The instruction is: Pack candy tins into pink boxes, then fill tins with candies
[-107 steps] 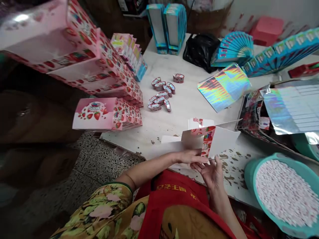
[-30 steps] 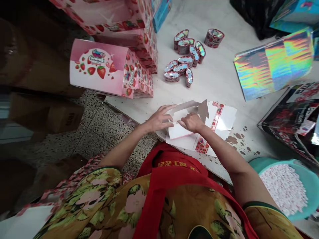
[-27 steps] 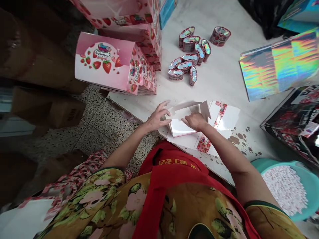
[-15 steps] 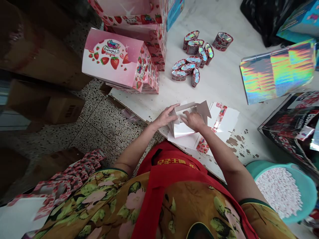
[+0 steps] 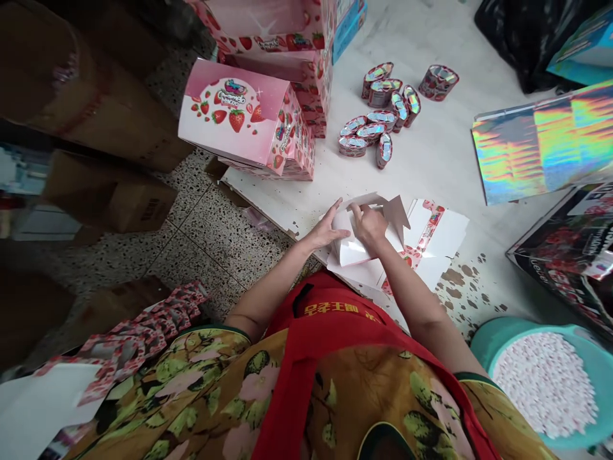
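A partly folded cardboard box [image 5: 355,250], white inside with its flaps raised, stands at the near edge of the table. My left hand [image 5: 326,231] grips its left side, the thumb at the front and the fingers stretched along the wall. Reaching into the opening from the right, my right hand [image 5: 370,227] has its fingers curled against the inside of the box's left part; its fingertips are partly hidden. Under and beside the box lie flat, unfolded box blanks [image 5: 443,233] with strawberry-printed strips.
Stacked pink strawberry boxes [image 5: 234,115] stand at the table's left edge. Several small shiny-ended packs [image 5: 371,131] sit farther back. Holographic sheets [image 5: 541,144] and a dark printed carton [image 5: 565,243] are at right, above a teal tub [image 5: 498,345] of small wrapped pieces. Brown cartons [image 5: 115,191] fill the floor at left.
My right hand has shifted left inside the box and its fingers have curled more. My left hand stays at the left wall, its thumb now farther across. The whole view has shifted slightly.
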`<state>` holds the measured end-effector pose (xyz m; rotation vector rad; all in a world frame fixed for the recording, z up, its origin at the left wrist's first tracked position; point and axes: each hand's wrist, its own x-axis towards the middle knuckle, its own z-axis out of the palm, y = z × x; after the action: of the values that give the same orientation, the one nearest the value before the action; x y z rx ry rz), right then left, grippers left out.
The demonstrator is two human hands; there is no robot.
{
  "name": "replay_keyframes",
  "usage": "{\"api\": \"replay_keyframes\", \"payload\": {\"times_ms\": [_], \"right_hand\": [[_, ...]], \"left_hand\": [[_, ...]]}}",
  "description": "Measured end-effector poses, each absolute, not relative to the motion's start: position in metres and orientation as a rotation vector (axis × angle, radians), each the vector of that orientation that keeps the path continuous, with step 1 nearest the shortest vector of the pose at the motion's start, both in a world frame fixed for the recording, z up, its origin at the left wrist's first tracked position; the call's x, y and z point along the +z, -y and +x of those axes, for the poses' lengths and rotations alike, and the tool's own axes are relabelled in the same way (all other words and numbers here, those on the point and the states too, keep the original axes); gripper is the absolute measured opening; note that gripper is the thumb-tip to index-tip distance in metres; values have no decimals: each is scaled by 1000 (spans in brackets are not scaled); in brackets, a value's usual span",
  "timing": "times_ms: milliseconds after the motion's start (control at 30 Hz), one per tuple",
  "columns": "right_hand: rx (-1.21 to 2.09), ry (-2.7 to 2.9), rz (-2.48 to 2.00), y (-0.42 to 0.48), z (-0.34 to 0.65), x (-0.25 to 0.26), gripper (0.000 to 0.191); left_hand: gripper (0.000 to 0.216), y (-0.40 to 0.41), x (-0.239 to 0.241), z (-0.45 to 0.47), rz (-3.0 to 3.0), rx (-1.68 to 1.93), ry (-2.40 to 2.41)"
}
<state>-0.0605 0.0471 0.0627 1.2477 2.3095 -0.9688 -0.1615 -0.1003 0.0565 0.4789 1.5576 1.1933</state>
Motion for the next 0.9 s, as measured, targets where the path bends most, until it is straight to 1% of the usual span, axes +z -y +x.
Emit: {"api": "replay_keyframes", "payload": {"times_ms": [67, 133, 267, 333, 367, 500, 700, 800, 900], "right_hand": [[-1051, -2280, 1381, -46, -69, 51, 87], [-1188, -2288, 1447, -46, -72, 38, 88], [-1693, -2226, 1462, -51, -59, 24, 89], [-1849, -2184, 1426, -54, -49, 26, 87], [-1851, -2206, 1390, -54, -45, 29, 85], [-1571, -2389, 1270, -50, -42, 39, 66], [-1109, -2674, 1282, -33, -51, 36, 42], [-859, -2741, 1332, -30, -53, 30, 35], [-724, -2879, 1339, -27, -41, 34, 31]], "left_hand": [[121, 96, 46, -151, 444, 1211, -1718], [111, 90, 37, -138, 448, 1209, -1957], [91, 82, 27, -114, 519, 1201, -2272], [89, 81, 24, -107, 516, 1195, -2324], [90, 82, 22, -105, 511, 1194, -2330], [90, 86, 14, -104, 501, 1225, -2313], [82, 87, 7, -102, 533, 1300, -2346], [78, 82, 6, -100, 570, 1258, -2379], [75, 77, 6, -99, 574, 1229, -2406]]}}
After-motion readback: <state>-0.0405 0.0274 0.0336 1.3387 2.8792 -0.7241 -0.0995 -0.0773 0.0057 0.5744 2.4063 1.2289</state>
